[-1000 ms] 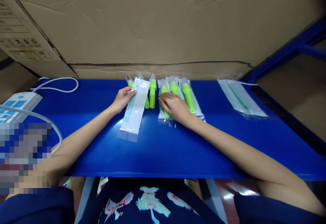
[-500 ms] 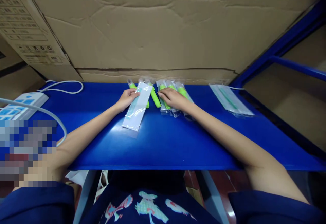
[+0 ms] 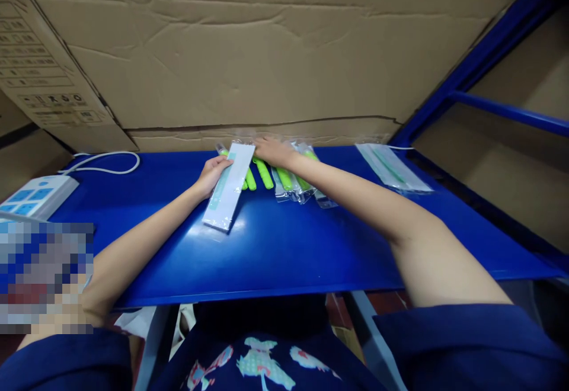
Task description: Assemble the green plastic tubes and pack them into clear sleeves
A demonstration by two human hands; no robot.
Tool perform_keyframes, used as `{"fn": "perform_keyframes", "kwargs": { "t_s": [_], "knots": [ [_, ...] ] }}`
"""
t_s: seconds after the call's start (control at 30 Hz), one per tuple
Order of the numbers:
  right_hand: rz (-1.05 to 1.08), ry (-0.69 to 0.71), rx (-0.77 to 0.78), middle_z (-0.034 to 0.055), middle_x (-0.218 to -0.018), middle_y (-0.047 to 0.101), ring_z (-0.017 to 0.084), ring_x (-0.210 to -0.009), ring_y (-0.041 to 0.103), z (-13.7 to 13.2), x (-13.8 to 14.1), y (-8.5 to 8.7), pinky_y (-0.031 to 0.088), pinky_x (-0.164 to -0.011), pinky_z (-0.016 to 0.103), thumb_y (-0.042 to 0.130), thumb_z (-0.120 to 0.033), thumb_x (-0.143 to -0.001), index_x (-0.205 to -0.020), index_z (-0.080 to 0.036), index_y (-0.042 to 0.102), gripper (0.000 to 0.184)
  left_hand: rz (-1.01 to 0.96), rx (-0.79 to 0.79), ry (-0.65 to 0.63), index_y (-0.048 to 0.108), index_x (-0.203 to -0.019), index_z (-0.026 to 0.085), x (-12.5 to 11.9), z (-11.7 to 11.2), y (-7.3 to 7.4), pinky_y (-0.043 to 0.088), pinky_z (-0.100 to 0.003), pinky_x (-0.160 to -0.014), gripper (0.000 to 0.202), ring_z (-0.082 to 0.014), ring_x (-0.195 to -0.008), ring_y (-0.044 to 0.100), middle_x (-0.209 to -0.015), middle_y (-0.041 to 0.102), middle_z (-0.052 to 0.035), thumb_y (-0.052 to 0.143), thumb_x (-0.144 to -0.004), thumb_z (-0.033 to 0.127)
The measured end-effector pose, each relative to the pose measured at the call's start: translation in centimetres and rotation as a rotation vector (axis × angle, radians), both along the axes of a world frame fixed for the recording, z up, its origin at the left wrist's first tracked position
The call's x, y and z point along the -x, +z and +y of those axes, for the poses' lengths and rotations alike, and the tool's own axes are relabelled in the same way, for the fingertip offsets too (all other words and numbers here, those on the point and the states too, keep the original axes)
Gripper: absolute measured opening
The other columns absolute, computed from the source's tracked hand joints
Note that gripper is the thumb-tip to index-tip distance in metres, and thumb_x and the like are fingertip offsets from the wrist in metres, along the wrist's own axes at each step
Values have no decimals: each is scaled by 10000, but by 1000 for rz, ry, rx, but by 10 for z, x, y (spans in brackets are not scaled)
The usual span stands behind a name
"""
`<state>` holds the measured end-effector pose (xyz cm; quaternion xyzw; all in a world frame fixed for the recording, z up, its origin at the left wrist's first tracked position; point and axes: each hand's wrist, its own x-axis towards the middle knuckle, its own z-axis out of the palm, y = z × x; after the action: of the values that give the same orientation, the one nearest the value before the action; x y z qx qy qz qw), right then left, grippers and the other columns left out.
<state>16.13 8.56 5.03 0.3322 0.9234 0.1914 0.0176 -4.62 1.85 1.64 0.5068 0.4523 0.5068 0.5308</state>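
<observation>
My left hand (image 3: 211,176) is closed on the left edge of a long, clear plastic packet (image 3: 230,185) with a white and pale-green insert. The packet slants above the blue table and partly covers some lime-green stick-shaped objects. My right hand (image 3: 276,153) reaches leftward, its fingers close to the packet's upper right corner and above a loose lime-green stick (image 3: 264,173). Its fingertips are blurred, so I cannot make out any hold. Below my right wrist lie several clear bags with lime-green sticks inside, one bagged stick (image 3: 284,179) showing best.
On the right of the blue table (image 3: 275,249) lies another flat clear packet (image 3: 393,167) with a green strip. A white power strip (image 3: 42,195) and a looped white cable (image 3: 111,170) are at the left. A cardboard wall (image 3: 249,53) closes off the back.
My right hand has moved left from the bagged green sticks toward the packet's upper corner. My left hand keeps its grip on the packet. The whole view has shifted slightly.
</observation>
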Motion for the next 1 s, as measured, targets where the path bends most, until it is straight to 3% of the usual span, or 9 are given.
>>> {"fn": "perform_keyframes", "kwargs": {
  "t_s": [0.13,0.23,0.43,0.57,0.67,0.73,0.9,1.0],
  "knots": [
    [-45,95,-39,159,-1313,655,293,-1232,544,7,0,-4,433,-956,424,351,-123,-1009,-1286,-143,663,417,-29,27,-95,665,-891,136,5,3,0,396,-188,-423,621,-82,-444,546,-588,662,31,917,-524,568],
    [58,119,-80,158,-1360,626,288,-1224,544,11,-11,-1,446,-962,417,412,-111,-971,-1331,-153,617,416,-21,34,-149,684,-886,137,11,6,1,376,-169,-401,682,-68,-427,535,-580,670,31,938,-474,617],
    [364,47,-177,219,-1503,503,356,-1400,431,-7,-54,11,372,-1098,535,478,-134,-891,-1350,-97,548,466,-5,150,-163,760,-967,121,21,10,4,406,-181,-415,546,-90,-444,577,-613,714,-3,944,-563,438],
    [487,-3,-253,242,-1486,496,370,-1431,398,-38,-85,1,254,-1188,611,513,-208,-843,-1350,-86,489,522,7,165,-191,790,-881,105,23,15,4,468,-180,-479,489,-106,-514,635,-695,763,-47,962,-506,366],
    [533,-93,-277,224,-1249,631,357,-1237,554,-60,-99,-13,282,-1169,606,471,-221,-848,-1303,-78,490,477,57,178,-220,794,-888,113,23,16,5,481,-187,-501,417,-112,-537,645,-726,774,-57,939,-563,329],
    [546,-168,-307,207,-1156,653,354,-1143,585,-68,-103,-21,326,-1121,592,458,-226,-851,-1277,-71,501,454,127,202,-246,793,-923,120,23,14,8,472,-197,-483,377,-119,-519,639,-719,773,-63,908,-629,326],
    [542,-264,-291,233,-1218,629,380,-1120,570,-66,-104,-31,351,-1013,577,437,-264,-902,-1286,-60,495,439,255,211,-279,788,-887,116,18,10,13,471,-201,-452,262,-133,-503,648,-722,776,-93,854,-712,300],
    [511,-258,-255,197,-1166,655,365,-1088,573,-64,-103,-30,346,-982,538,441,-334,-947,-1268,-103,519,403,280,170,-284,783,-851,118,16,10,12,469,-205,-441,209,-138,-500,648,-726,776,-107,828,-736,286]
  ]
}}
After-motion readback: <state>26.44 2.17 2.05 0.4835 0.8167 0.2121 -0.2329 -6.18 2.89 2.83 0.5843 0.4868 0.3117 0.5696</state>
